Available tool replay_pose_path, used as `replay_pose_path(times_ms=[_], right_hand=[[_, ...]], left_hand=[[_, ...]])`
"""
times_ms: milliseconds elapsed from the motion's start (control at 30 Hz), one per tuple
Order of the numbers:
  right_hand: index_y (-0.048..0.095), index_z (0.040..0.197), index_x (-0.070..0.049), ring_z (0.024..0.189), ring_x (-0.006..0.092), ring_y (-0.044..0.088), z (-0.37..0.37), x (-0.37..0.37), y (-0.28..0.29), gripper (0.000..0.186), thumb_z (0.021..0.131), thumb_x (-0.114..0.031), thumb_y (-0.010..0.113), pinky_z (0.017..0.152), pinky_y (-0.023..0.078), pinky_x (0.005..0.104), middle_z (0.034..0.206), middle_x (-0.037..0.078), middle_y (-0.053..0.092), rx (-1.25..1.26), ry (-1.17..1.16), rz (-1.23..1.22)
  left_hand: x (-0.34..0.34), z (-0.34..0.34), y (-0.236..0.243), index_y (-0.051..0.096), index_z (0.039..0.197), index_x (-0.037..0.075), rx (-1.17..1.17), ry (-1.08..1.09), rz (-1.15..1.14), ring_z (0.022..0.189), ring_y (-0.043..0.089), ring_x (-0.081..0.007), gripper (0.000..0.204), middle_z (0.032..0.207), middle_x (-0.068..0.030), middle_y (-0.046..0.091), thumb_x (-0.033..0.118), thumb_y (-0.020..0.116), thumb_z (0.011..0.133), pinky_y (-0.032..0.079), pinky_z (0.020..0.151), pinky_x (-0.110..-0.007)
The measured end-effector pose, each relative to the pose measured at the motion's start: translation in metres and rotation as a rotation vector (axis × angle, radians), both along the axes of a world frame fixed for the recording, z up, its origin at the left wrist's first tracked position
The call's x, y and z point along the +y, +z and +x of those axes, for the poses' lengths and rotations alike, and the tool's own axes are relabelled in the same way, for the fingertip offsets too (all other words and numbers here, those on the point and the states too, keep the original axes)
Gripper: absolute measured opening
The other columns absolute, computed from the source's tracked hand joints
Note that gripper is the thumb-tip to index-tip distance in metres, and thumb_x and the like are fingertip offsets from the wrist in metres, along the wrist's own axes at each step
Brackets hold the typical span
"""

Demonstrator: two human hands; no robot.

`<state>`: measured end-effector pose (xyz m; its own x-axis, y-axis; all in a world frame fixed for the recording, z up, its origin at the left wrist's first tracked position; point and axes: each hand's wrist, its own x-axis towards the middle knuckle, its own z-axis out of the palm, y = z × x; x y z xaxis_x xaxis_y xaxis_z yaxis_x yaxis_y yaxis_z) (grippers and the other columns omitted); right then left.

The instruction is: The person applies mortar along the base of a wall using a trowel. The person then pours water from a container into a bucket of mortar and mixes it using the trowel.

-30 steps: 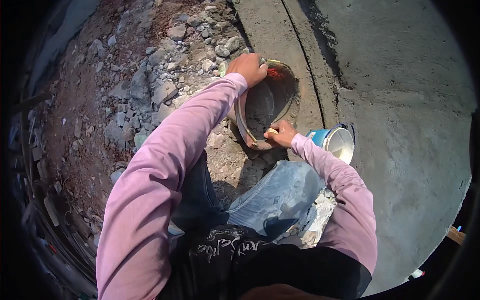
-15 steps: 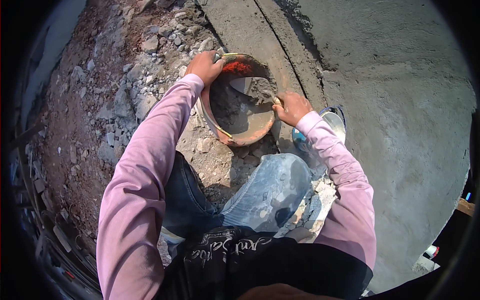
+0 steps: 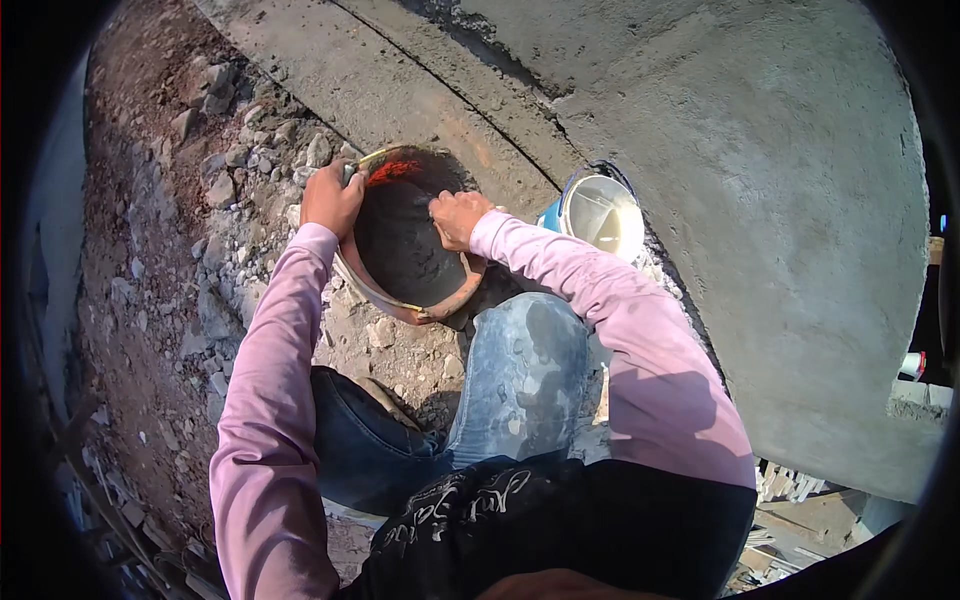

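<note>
An orange bucket (image 3: 362,286) with a mortar-smeared rim stands tilted on the rubble in front of my knees. Wet grey mortar (image 3: 405,262) lies inside it. My left hand (image 3: 332,202) is closed on the bucket's left rim; a small grey-green piece shows by its thumb. Over the mortar, inside the right rim, my right hand (image 3: 460,219) is closed round a trowel's handle. The trowel's blade is not plain to see now; the earlier frame shows it broad and shiny.
Right of the orange bucket stands a blue and white pail (image 3: 608,218) with pale liquid and something flat inside. Broken stones (image 3: 222,190) and reddish soil spread to the left. A grey cement surface (image 3: 780,200) takes up the right, with a grooved concrete strip (image 3: 420,85) alongside.
My view has turned, so the bucket appears further left and lower. My right hand has swung from the right rim inward over the mortar, and the trowel blade has dropped from plain view.
</note>
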<state>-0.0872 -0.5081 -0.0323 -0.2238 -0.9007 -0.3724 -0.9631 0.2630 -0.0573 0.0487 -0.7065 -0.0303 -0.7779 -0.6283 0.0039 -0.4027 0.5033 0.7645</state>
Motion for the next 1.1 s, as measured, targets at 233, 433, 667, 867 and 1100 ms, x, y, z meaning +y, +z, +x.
replay_pose_path(times_ms=[233,433,667,867,1100], right_hand=[[0.066,0.085,-0.006,0.082,0.0346,0.061,-0.027,0.076,-0.016,0.019,0.083,-0.024,0.062,0.072,0.049,0.0425,0.087,0.016,0.063,-0.272,-0.147,-0.737],[0.07,0.085,-0.004,0.082,0.0375,0.067,-0.115,0.214,0.035,0.023,0.079,-0.023,0.058,0.076,0.051,0.0459,0.085,0.022,0.067,0.265,-1.086,-0.339],[0.069,0.101,-0.005,0.109,0.0338,0.06,-0.171,0.251,-0.086,0.03,0.081,-0.017,0.05,0.092,0.048,0.04,0.114,0.022,0.063,0.116,-0.529,0.39],[0.057,0.074,-0.007,0.051,0.0195,0.056,-0.152,0.233,0.012,0.027,0.09,-0.026,0.049,0.039,0.043,0.0294,0.069,0.008,0.059,-1.502,-1.355,-0.064],[0.064,0.105,0.007,0.081,0.0259,0.069,-0.033,0.05,0.074,0.034,0.096,-0.022,0.049,0.067,0.058,0.0311,0.095,0.019,0.068,-1.413,-0.902,-0.203]], left_hand=[[-0.031,0.012,-0.028,0.064,0.094,-0.004,-0.06,0.098,0.03,0.084,0.063,-0.0438,0.042,0.083,-0.0284,0.064,0.036,0.06,0.082,0.047,0.074,-0.047],[-0.032,0.006,-0.027,0.064,0.093,-0.004,-0.056,0.078,-0.013,0.085,0.063,-0.0449,0.043,0.083,-0.0292,0.063,0.037,0.06,0.081,0.047,0.074,-0.047],[-0.017,-0.001,-0.005,0.065,0.091,-0.002,-0.191,0.098,0.031,0.09,0.063,-0.0437,0.044,0.088,-0.0285,0.064,0.04,0.059,0.081,0.047,0.08,-0.048],[-0.008,0.011,0.005,0.066,0.099,0.001,-0.239,0.132,0.044,0.096,0.061,-0.0439,0.042,0.097,-0.029,0.064,0.04,0.057,0.084,0.046,0.084,-0.049],[-0.007,-0.003,0.005,0.065,0.104,0.0,-0.242,0.126,0.055,0.099,0.062,-0.0418,0.044,0.101,-0.0273,0.065,0.037,0.055,0.082,0.047,0.089,-0.047]])
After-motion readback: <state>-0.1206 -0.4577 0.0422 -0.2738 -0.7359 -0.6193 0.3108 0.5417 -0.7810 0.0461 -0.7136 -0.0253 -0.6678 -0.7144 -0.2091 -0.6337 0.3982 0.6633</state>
